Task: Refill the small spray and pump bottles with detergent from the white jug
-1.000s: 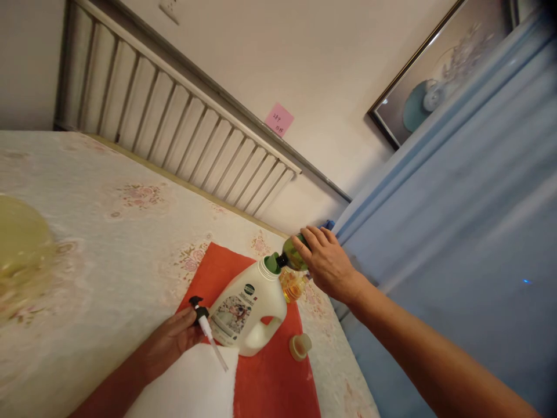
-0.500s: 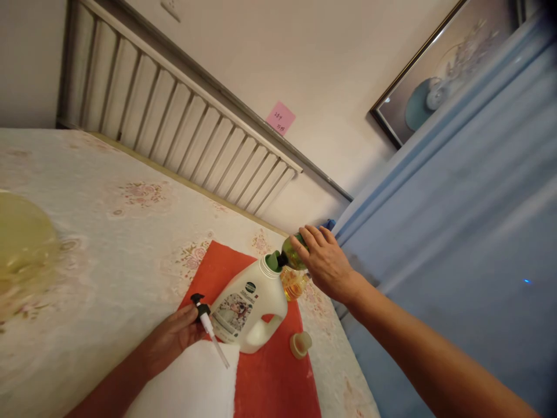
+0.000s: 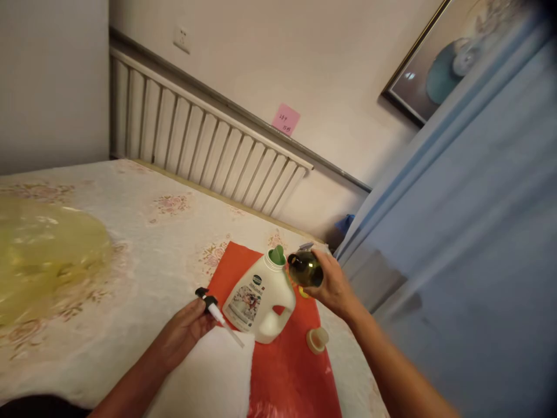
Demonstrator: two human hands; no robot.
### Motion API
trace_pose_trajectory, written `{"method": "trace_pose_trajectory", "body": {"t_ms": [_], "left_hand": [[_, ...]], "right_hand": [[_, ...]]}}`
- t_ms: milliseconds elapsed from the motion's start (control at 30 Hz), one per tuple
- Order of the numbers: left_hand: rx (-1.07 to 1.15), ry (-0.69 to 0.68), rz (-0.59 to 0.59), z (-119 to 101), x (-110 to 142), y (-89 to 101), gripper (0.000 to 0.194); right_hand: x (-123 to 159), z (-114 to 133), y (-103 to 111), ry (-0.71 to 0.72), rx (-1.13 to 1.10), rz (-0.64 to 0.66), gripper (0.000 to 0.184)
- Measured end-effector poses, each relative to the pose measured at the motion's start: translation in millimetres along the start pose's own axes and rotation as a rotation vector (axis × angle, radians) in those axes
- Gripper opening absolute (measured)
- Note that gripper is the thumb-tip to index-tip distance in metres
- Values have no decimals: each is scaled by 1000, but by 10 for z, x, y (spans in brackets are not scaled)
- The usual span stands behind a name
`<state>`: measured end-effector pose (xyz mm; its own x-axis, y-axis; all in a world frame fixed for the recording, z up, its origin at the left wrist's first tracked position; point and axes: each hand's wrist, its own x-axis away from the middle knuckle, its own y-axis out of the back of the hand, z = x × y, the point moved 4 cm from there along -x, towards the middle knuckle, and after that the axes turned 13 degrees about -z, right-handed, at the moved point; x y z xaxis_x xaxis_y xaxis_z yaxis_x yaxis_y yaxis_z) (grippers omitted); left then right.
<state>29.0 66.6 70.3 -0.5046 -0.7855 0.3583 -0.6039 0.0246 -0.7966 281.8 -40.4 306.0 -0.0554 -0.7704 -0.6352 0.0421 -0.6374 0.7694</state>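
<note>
A white detergent jug (image 3: 260, 297) with a green spout stands on a red mat (image 3: 287, 360). My right hand (image 3: 331, 285) is closed round a dark green bottle (image 3: 304, 269), tipped with its mouth close to the jug's spout. My left hand (image 3: 187, 331) is closed on a pump dispenser (image 3: 214, 310) with a black head and a white tube, just left of the jug and over a white cloth (image 3: 213, 377). A beige cap (image 3: 317, 339) lies on the mat to the right of the jug.
The floral tablecloth (image 3: 143, 244) covers the surface. A yellowish translucent plastic item (image 3: 43, 255) lies at the left. A white radiator (image 3: 204, 151) runs along the wall behind, with a pink note (image 3: 286, 119) above it. A blue curtain (image 3: 470, 232) hangs at the right.
The camera has swung, so the scene sits differently in view. My right hand has drawn the green bottle slightly back and lower from the jug's spout. My left hand keeps the pump.
</note>
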Motion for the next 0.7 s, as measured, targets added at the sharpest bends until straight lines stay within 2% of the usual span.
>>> {"method": "trace_pose_trajectory", "body": {"t_ms": [100, 233, 400, 533, 700], "left_hand": [[-23, -137, -33, -154, 179, -293, 27], [-65, -341, -28, -345, 449, -757, 31], [-131, -461, 15, -358, 756, -1194, 31], [-273, -483, 77, -237, 860, -1383, 32], [-522, -547, 57, -46, 913, -1469, 34]], "right_hand": [[411, -16, -33, -88, -183, -56, 77], [967, 39, -109, -232, -293, -66, 74], [1438, 108, -176, -327, -308, -75, 69], [1619, 141, -243, -361, -358, -67, 72], [1663, 231, -255, -350, -416, -72, 70]]}}
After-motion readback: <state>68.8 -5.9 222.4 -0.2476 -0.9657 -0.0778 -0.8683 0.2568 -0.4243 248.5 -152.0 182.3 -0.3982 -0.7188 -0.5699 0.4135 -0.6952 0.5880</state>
